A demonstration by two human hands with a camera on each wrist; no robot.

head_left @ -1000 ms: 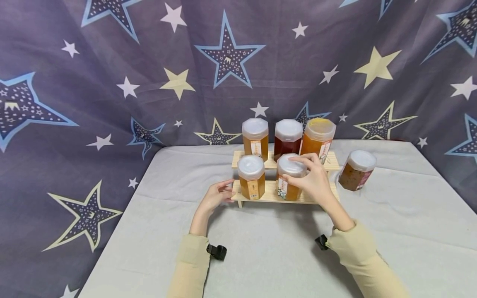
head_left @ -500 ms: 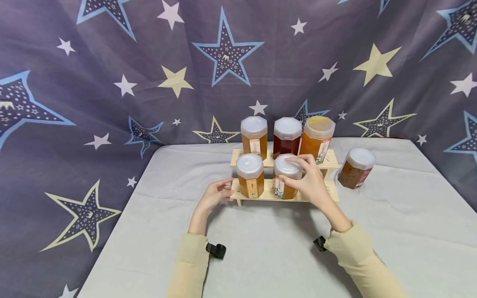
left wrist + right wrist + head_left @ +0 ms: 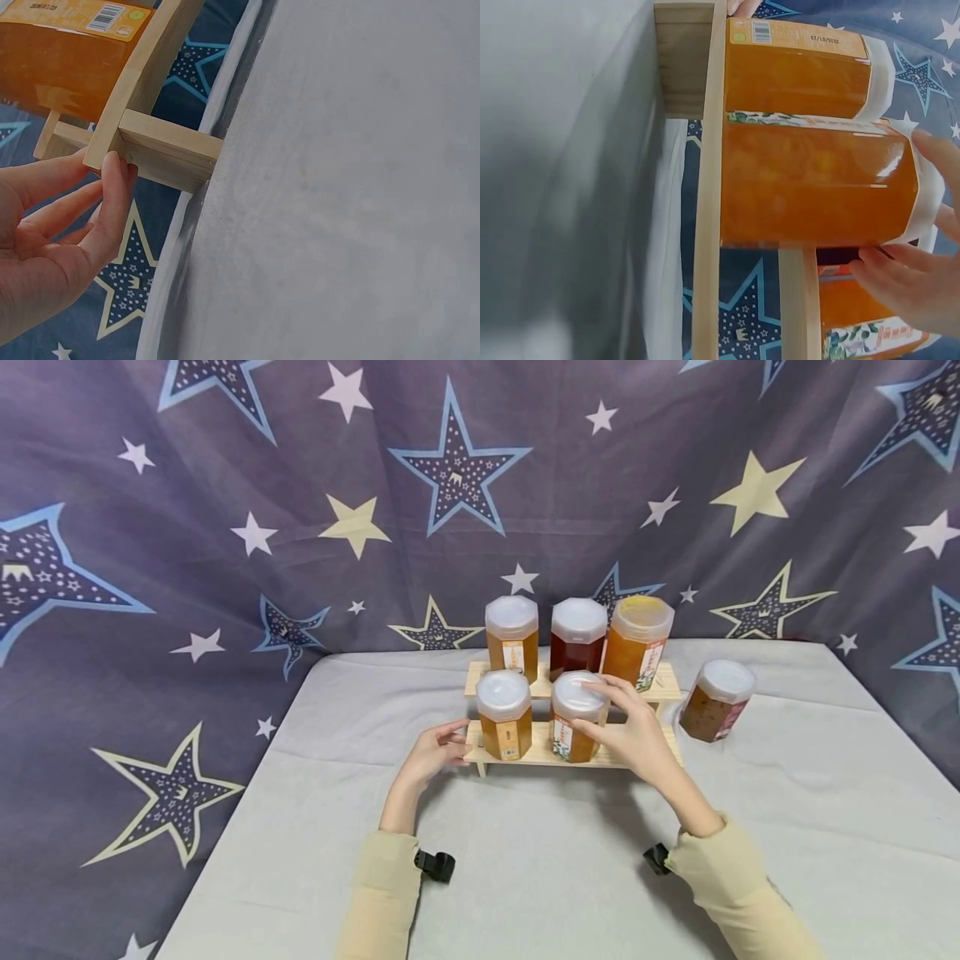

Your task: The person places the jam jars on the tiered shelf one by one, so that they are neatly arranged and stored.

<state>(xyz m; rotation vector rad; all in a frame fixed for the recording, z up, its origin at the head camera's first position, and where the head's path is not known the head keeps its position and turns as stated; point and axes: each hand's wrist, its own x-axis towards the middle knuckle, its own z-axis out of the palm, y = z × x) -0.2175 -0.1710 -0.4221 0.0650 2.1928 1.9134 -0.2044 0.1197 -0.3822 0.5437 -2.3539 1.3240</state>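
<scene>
A two-tier wooden rack [image 3: 547, 758] bears several eight-sided jars with whitish lids. My left hand [image 3: 435, 752] pinches the left end of its lower tier; the left wrist view shows thumb and fingertips at the board's corner. My right hand [image 3: 633, 731] is curved round the lid and upper side of an amber jar [image 3: 817, 184], upright on the lower tier. Left of this jar stands another amber jar [image 3: 507, 735] with an orange label. Behind, on the upper tier, are an amber jar [image 3: 513, 647], a dark red jar [image 3: 576, 653] and an orange jar [image 3: 626, 652].
A brown jar [image 3: 716, 706] with a pink label stands on the grey cloth-covered table [image 3: 525, 868], right of the rack. A star-patterned curtain [image 3: 300, 460] hangs behind the table. Black wrist cameras sit at both sleeves.
The amber jar under my right hand shifted slightly left along the lower tier, then stayed. My right hand has since drawn slightly right, its grip looser. My left hand keeps its place.
</scene>
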